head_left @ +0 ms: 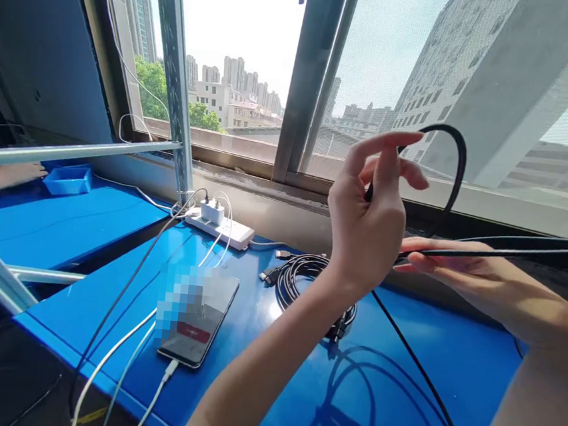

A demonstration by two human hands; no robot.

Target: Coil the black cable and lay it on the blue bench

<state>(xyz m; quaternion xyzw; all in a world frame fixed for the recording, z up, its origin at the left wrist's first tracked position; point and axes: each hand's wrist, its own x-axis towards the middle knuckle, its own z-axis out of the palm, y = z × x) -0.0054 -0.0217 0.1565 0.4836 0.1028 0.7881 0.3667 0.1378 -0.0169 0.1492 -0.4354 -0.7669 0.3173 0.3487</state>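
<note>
Raised in front of the window, my left hand (372, 211) has its fingers curled around a black cable (463, 156), which arcs over to the right in a loop. Part of the cable is hidden behind the fingers. Just right of it and lower, my right hand (464, 264) pinches lengths of the same kind of black cable, with strands running off to the right edge. Another stretch of cable slants down across the table toward the bottom right. Behind my left forearm, a coiled bundle of black cables (286, 285) with plugs lies on the blue table (414, 326).
A phone (203, 326) with a white charging cable (163, 385) lies left of the coil. A white power strip (239, 233) holds chargers near the wall. Metal frame posts (178, 62) stand at left. On another blue table, a person's hand (11, 177) is beside a blue tray (69, 181).
</note>
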